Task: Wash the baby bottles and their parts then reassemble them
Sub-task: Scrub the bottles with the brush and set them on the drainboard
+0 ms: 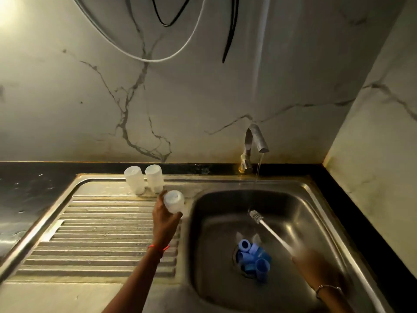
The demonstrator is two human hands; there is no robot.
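Gripping now: your left hand (165,222) has its fingers and thumb curled round the lower part of a translucent bottle (173,201), closed end uppermost.
Right hand: your right hand (316,265) holds the handle end of the bottle brush (270,231). Motion blur hides how the fingers lie.
Bottle position: above the right edge of the drainboard (101,233), just beside the basin (225,199) rim.
Neighbouring bottles: two bottles (134,180) stand inverted at the back of the drainboard, touching or nearly so.
Deciding relation: the pair lies just beyond the held bottle and to its left. The held bottle's long axis is near upright, tilted slightly. Your left hand is the nearer one; your right is well apart, low in the basin.
Brush axis: the bristle head points up and left, toward where the tap (255,141) stream falls.
Unwashed parts: blue parts (253,256) are heaped over the drain, nearer your right hand.
Probable step: standing the third bottle mouth-down beside the pair.
Requirement: bring the axis fully upright before release.
Hazard: a tilted landing could topple the neighbours.
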